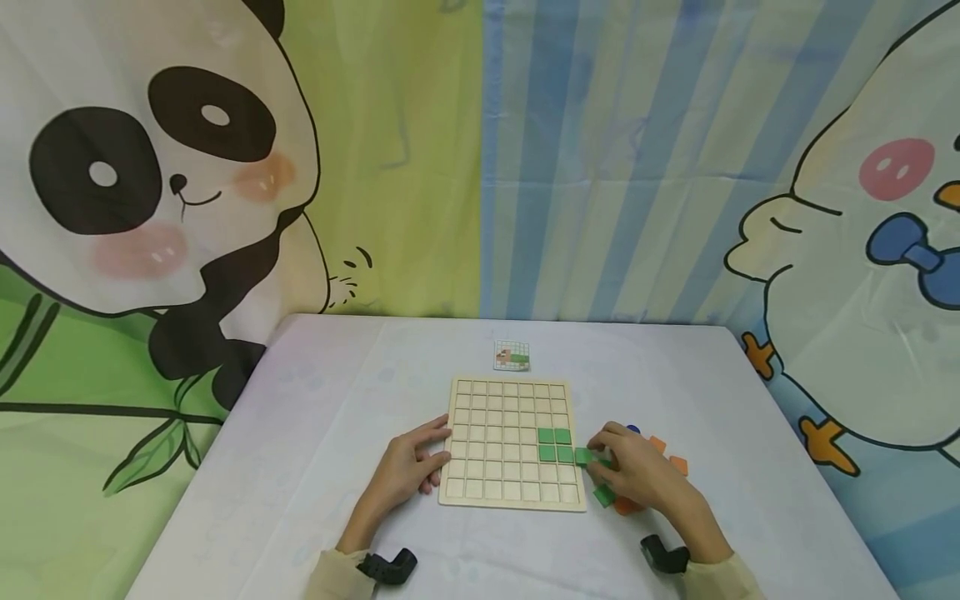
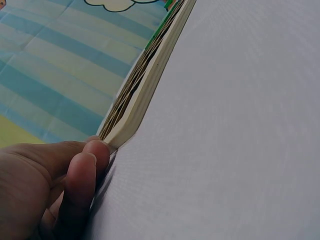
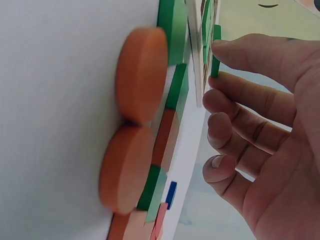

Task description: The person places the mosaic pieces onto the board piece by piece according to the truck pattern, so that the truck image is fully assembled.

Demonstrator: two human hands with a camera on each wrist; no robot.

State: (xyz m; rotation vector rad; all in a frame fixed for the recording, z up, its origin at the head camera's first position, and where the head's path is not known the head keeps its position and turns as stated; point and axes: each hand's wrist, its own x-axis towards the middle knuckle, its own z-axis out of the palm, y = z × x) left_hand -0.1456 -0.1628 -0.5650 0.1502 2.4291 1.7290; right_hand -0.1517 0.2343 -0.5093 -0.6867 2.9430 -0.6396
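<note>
My right hand (image 1: 636,467) pinches a green square tile (image 3: 216,51) between thumb and fingertip, at the right edge of a wooden grid board (image 1: 486,491). Seen from the head, the held green tile (image 1: 583,457) overlaps the board's edge, just right of the tiles lying in its cells. Four cells there form a green block (image 1: 555,445). At the board's left edge, my left hand (image 1: 401,467) rests its fingertips and thumb, with the lower fingers bent under beside it. In the left wrist view the fingertips (image 2: 102,149) touch the board's pale corner (image 2: 131,122).
Loose pieces lie under and beside my right hand: orange discs (image 3: 142,75), green tiles (image 1: 604,496), orange squares (image 1: 678,465) and a blue piece (image 3: 171,195). A small pattern card (image 1: 512,356) lies beyond the board on the white-covered table (image 1: 337,375). Printed curtains (image 1: 420,167) hang behind.
</note>
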